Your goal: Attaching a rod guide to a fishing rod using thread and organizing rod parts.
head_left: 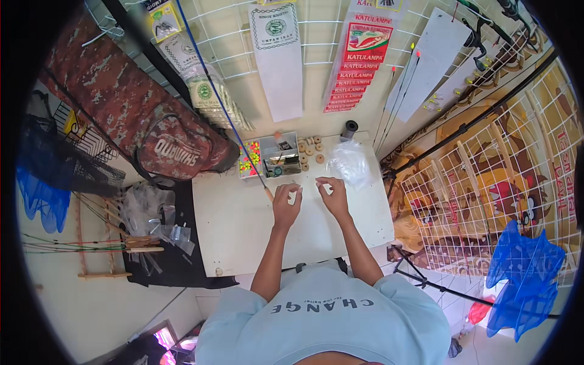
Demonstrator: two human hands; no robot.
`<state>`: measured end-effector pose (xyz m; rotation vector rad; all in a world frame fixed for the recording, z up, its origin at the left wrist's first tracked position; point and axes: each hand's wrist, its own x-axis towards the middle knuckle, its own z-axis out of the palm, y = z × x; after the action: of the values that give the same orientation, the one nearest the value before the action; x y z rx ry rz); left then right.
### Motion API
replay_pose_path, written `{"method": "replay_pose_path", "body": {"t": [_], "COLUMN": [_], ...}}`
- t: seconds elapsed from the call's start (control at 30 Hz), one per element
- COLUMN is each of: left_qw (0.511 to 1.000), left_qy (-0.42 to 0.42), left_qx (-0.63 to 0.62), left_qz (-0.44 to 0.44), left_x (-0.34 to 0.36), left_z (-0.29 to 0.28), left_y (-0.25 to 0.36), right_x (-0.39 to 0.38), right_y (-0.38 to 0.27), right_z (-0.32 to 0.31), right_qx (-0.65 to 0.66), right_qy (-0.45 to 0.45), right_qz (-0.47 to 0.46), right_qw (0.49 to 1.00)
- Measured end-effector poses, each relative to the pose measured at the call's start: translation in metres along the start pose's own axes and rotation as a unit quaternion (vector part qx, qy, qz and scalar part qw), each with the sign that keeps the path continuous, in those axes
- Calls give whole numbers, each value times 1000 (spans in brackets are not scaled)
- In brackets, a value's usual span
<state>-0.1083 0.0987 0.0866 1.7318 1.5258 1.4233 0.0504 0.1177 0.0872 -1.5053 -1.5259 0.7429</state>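
Over the white tabletop (243,243), my left hand (286,205) and my right hand (333,198) face each other a short way apart. On each, the thumb and fingertips curl together in a pinch. Whatever lies between the fingertips is too small to make out. Close beside my left hand is the light-coloured handle end of a thin blue fishing rod (228,115), which slants up to the far left. Past my hands stands a grey compartment box (285,173) with small tools and packets in it. Several round wooden spools (320,159) lie to its right.
Bright yellow and pink floats (250,159) fill a box at the far left. Clear plastic bags (351,163) and a black roll (350,129) are at the far right. A camouflage rod bag (176,146) leans at left; a white wire grid (474,201) stands at right.
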Motion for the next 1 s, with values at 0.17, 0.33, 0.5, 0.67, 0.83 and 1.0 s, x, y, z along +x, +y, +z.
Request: {"method": "replay_pose_path", "body": {"t": [0.17, 0.33, 0.5, 0.67, 0.83, 1.0], "left_qw": [998, 989, 971, 963, 960, 955], "left_qy": [-6, -31, -46, -33, -63, -94], "left_qx": [65, 140, 230, 261, 272, 280], "left_qz": [1, 19, 51, 53, 30, 13], "left_x": [-1, 1, 15, 34, 50, 60], "left_z": [33, 55, 58, 56, 58, 66], "left_y": [-7, -21, -34, -47, -55, -61], "right_x": [11, 22, 35, 54, 77, 96], "right_y": [30, 59, 75, 86, 86, 105], "right_z": [-27, -38, -28, -4, 22, 40], "right_qx": [-10, -57, -42, -65, -143, -189], "right_qy": [-3, -18, -46, -78, -100, -127], "right_qz": [3, -32, -52, -77, -80, -89], "right_qw": [1000, 998, 997, 992, 981, 970]}}
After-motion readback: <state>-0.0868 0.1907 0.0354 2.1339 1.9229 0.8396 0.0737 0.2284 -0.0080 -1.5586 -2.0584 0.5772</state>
